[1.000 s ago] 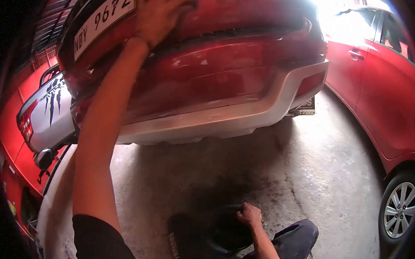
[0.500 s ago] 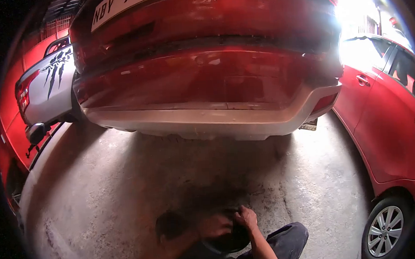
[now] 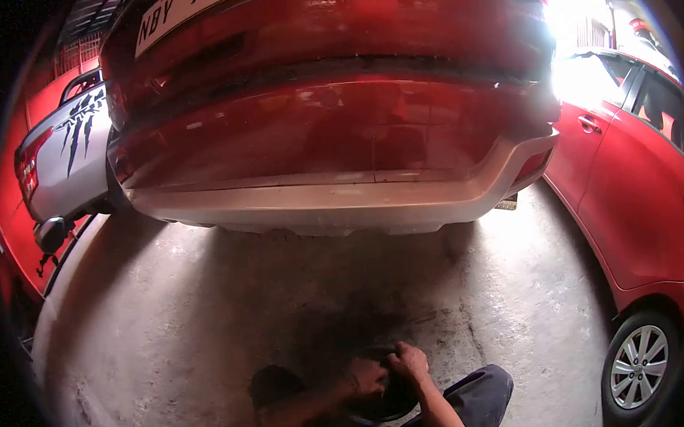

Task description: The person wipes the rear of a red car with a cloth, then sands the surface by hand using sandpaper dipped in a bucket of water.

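Low in the head view, between my knees, is a dark round object (image 3: 398,398) that looks like a bucket or basin; its inside is too dark to make out. My left hand (image 3: 369,376) is over its left part, fingers curled in and closed. At its far right edge is my right hand (image 3: 410,360), also closed, with the knuckles up. The two hands are close together. Whatever they grip is hidden by the fingers and the shadow.
Ahead stands a red vehicle's rear with a pale lower bumper (image 3: 304,207). A red car (image 3: 628,203) is parked on the right, its wheel (image 3: 638,366) near me. A silver pickup (image 3: 69,163) stands at the left. Concrete floor (image 3: 165,317) lies between, with a dark patch before me.
My left hand, blurred and lower over the dark round object before, now shows more sharply and closer to my right hand. The camera view has shifted slightly.
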